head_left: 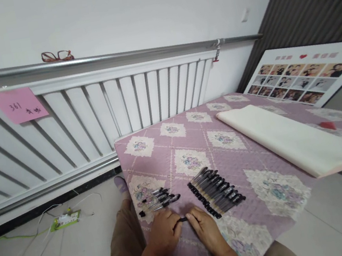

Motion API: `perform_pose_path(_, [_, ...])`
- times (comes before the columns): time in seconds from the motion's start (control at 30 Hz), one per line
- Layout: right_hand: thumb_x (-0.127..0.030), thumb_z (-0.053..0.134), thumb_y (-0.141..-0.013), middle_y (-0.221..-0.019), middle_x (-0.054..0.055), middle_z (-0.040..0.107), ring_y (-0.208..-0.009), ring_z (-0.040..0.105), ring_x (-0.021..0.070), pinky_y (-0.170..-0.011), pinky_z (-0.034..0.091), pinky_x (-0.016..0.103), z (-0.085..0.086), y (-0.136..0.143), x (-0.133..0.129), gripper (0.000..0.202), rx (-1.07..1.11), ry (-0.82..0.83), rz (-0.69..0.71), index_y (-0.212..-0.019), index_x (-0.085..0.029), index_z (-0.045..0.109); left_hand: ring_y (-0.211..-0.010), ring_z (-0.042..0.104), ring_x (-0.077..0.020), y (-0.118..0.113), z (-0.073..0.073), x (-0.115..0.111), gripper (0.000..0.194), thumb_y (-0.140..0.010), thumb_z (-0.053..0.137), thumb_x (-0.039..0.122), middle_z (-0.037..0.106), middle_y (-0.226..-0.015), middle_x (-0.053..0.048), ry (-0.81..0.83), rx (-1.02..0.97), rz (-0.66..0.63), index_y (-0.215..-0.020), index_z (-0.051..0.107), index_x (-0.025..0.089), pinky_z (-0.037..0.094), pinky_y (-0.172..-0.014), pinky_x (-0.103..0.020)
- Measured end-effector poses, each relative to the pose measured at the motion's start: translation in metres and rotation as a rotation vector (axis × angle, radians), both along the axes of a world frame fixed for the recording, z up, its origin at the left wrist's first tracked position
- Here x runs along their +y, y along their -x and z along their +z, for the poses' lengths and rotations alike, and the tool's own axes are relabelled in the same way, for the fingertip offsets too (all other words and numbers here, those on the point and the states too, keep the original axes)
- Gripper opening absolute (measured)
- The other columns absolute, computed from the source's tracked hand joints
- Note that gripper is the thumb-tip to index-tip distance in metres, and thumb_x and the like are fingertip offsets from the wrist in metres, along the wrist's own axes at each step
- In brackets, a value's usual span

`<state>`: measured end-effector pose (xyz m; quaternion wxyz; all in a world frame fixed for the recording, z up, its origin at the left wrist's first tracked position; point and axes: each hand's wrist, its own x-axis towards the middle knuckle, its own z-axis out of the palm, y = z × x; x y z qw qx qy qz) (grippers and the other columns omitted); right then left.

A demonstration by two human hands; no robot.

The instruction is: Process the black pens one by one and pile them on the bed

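Observation:
Near the front edge of the cloth-covered table, my left hand point(165, 230) and my right hand point(204, 227) are both closed on one pen point(183, 219). Only a short black piece of it shows between them; the rest is hidden by my fingers. Just beyond my left hand lie a few loose pens point(160, 199) with black caps and clear barrels. To the right of my hands, several similar pens point(216, 190) lie side by side in a slanting row, their black ends lined up.
A purple floral tablecloth point(151, 148) covers the table. A folded cream sheet point(277, 136) lies at the right, before a photo board point(296, 76). Behind stands a white radiator point(99, 109) with a pink note point(18, 105). On the floor at left is a power strip point(66, 220).

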<state>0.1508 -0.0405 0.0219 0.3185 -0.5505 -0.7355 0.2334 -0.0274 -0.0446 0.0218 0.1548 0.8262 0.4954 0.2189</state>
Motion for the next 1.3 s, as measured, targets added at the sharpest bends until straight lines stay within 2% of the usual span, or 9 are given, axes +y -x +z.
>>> perform_pose_path(0.1, [-0.042, 0.036, -0.093, -0.068, 0.002, 0.057, -0.068, 0.056, 0.0183, -0.064, 0.043, 0.029, 0.0, -0.001, 0.0, 0.038, 0.048, 0.027, -0.016, -0.066, -0.022, 0.054, -0.084, 0.054, -0.0195, 0.0, 0.0, 0.001, 0.013, -0.088, 0.049, 0.024, 0.06, -0.085, -0.002, 0.008, -0.003, 0.01, -0.09, 0.062, 0.022, 0.035, -0.076, -0.033])
perform_pose_path(0.27, [-0.038, 0.048, -0.088, -0.096, 0.005, 0.066, -0.088, 0.062, 0.0192, -0.079, 0.047, 0.029, 0.004, -0.008, -0.001, 0.026, 0.263, 0.142, -0.033, -0.105, -0.021, 0.06, -0.086, 0.054, -0.0204, 0.0, 0.0, 0.002, 0.013, -0.088, 0.05, 0.025, 0.06, -0.088, -0.003, 0.037, -0.013, 0.016, -0.093, 0.063, 0.023, 0.036, -0.077, -0.033])
perform_pose_path(0.43, [-0.035, 0.05, -0.087, -0.082, 0.002, 0.064, -0.08, 0.061, 0.0185, -0.074, 0.047, 0.028, 0.01, -0.009, -0.001, 0.02, 0.248, 0.132, 0.056, -0.086, -0.021, 0.064, -0.086, 0.053, -0.0203, 0.0, 0.0, 0.001, 0.012, -0.087, 0.051, 0.024, 0.06, -0.087, -0.003, 0.042, -0.004, 0.029, -0.091, 0.062, 0.022, 0.035, -0.077, -0.033])
perform_pose_path(0.57, [-0.04, 0.046, -0.088, -0.071, 0.002, 0.061, -0.07, 0.058, 0.0182, -0.067, 0.046, 0.028, 0.012, -0.006, 0.0, 0.03, 0.185, 0.109, 0.016, -0.07, -0.021, 0.06, -0.085, 0.053, -0.0195, 0.0, 0.002, 0.001, 0.01, -0.086, 0.051, 0.024, 0.06, -0.086, -0.002, 0.036, -0.021, 0.029, -0.087, 0.061, 0.022, 0.035, -0.077, -0.032])
perform_pose_path(0.63, [-0.042, 0.046, -0.088, -0.076, 0.003, 0.064, -0.074, 0.06, 0.0192, -0.07, 0.047, 0.029, 0.01, -0.005, 0.001, 0.03, 0.198, 0.118, -0.004, -0.074, -0.021, 0.062, -0.085, 0.053, -0.0194, 0.0, 0.003, 0.001, 0.01, -0.086, 0.051, 0.023, 0.059, -0.086, -0.002, 0.037, -0.027, 0.027, -0.087, 0.061, 0.022, 0.036, -0.077, -0.032])
perform_pose_path(0.77, [-0.04, 0.051, -0.086, -0.095, 0.005, 0.067, -0.089, 0.062, 0.0204, -0.081, 0.048, 0.031, 0.005, -0.008, 0.0, 0.027, 0.303, 0.172, -0.026, -0.103, -0.021, 0.061, -0.086, 0.053, -0.0201, -0.001, 0.003, 0.002, 0.012, -0.086, 0.051, 0.023, 0.059, -0.087, -0.003, 0.044, -0.037, 0.03, -0.089, 0.062, 0.022, 0.036, -0.077, -0.032])
perform_pose_path(1.0, [-0.039, 0.049, -0.088, -0.075, 0.002, 0.062, -0.074, 0.059, 0.0184, -0.07, 0.046, 0.028, 0.008, -0.007, 0.0, 0.026, 0.245, 0.135, 0.015, -0.074, -0.021, 0.062, -0.085, 0.053, -0.0195, -0.001, 0.006, 0.001, 0.011, -0.086, 0.051, 0.024, 0.059, -0.087, -0.003, 0.043, -0.046, 0.036, -0.088, 0.062, 0.022, 0.037, -0.077, -0.032])
perform_pose_path(1.17, [-0.039, 0.053, -0.085, -0.085, 0.003, 0.066, -0.081, 0.061, 0.0192, -0.074, 0.048, 0.029, 0.01, -0.007, -0.001, 0.023, 0.321, 0.17, -0.02, -0.094, -0.021, 0.064, -0.086, 0.053, -0.0195, -0.001, 0.005, 0.0, 0.012, -0.086, 0.051, 0.024, 0.059, -0.088, -0.003, 0.048, -0.041, 0.041, -0.089, 0.063, 0.022, 0.038, -0.077, -0.032])
perform_pose_path(1.3, [-0.039, 0.054, -0.083, -0.076, 0.002, 0.064, -0.075, 0.06, 0.0187, -0.07, 0.048, 0.028, 0.013, -0.007, -0.002, 0.021, 0.301, 0.167, 0.005, -0.08, -0.021, 0.064, -0.085, 0.053, -0.0196, -0.001, 0.005, 0.001, 0.011, -0.086, 0.051, 0.024, 0.059, -0.086, -0.003, 0.036, -0.044, 0.036, -0.087, 0.062, 0.022, 0.038, -0.077, -0.032])
